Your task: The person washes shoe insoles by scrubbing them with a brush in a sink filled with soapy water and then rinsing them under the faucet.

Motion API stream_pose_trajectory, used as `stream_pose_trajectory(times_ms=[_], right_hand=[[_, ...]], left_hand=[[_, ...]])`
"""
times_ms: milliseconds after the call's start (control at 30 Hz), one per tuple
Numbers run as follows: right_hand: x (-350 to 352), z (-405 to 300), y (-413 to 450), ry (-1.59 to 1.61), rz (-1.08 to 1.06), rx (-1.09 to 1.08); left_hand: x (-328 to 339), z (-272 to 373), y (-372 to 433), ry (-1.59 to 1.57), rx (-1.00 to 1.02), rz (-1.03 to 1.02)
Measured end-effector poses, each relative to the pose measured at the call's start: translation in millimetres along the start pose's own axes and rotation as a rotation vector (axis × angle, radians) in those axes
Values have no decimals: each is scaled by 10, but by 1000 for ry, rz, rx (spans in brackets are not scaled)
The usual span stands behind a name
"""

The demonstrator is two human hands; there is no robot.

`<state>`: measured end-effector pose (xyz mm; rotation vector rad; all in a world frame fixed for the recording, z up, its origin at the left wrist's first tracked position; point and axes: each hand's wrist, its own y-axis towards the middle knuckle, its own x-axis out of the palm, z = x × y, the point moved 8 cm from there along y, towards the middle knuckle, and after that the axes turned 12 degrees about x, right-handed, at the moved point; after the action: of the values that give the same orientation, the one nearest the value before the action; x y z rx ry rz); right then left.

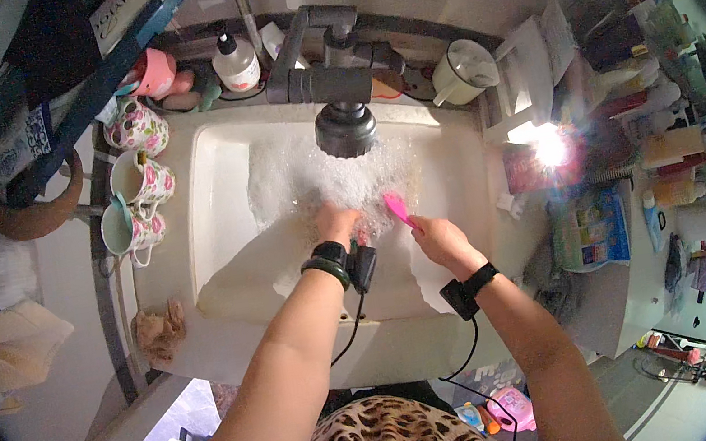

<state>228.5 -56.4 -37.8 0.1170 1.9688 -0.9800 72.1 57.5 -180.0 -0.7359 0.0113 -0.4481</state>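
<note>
My right hand (442, 241) grips the handle of a bright pink plastic utensil (396, 207), perhaps a brush. Its far end reaches into the suds, so its full shape is hidden. My left hand (336, 219) is partly sunk in the white foam (350, 180), with its fingers covered. Close beside that hand a small reddish and green item (360, 232) shows, too blurred to name; whether the hand holds it is unclear. Both hands are inside a white ceramic sink (455, 260), below a black faucet head (346, 129).
Floral mugs (142, 183) stand along the left rim. Behind the sink are a pump bottle (236, 63) and a white enamel mug (464, 70). A crumpled brown cloth (161, 331) lies at the left front. A bright lamp (549, 146) shines at right. Cables hang from both wrist devices (459, 299).
</note>
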Motion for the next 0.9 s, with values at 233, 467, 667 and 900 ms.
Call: stream_pose_trajectory(times_ms=[233,467,667,900], right_hand=[[-379,92,-381,284,-83,80],[-368,378,-340,485,-124,201],[287,194,-4,-26,-45,-36],[128,-161,-145,543,-518,274]], left_hand=[[539,-31,-392,-375,76,-155],[-659,-1,-456,-299,191,53],[-245,111,-575,-404,-27,-9],[81,183,-430,-222,-117,-104]])
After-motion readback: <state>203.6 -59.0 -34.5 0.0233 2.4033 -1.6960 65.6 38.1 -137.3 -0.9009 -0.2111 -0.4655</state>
